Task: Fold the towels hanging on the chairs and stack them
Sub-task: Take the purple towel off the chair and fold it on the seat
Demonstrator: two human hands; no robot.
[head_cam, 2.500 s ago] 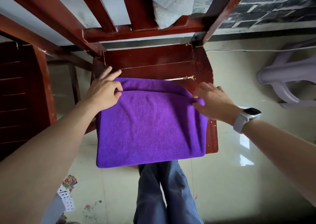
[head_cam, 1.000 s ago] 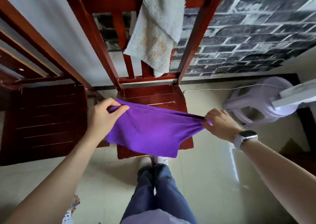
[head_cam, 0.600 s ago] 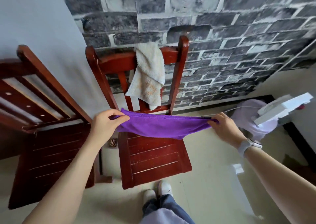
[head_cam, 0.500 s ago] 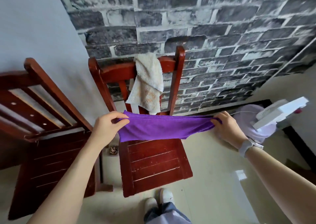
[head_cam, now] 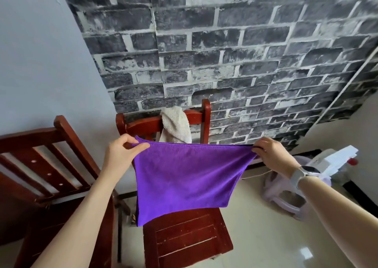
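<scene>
A purple towel [head_cam: 188, 177] hangs in the air in front of me, stretched flat by its top edge. My left hand [head_cam: 122, 153] pinches its upper left corner and my right hand [head_cam: 272, 155] pinches its upper right corner. Its lower edge hangs just above the seat of a red wooden chair [head_cam: 188, 239]. A cream towel [head_cam: 176, 126] is draped over that chair's top rail, partly hidden behind the purple towel.
A second red wooden chair [head_cam: 51, 165] stands close on the left. A pale plastic stool [head_cam: 286, 198] and a white object [head_cam: 335, 161] sit on the tiled floor at the right. A grey brick-patterned wall rises behind the chairs.
The purple towel has been lifted off the chair seat and now hangs upright from both hands. My view has tilted up from the seat to the wall.
</scene>
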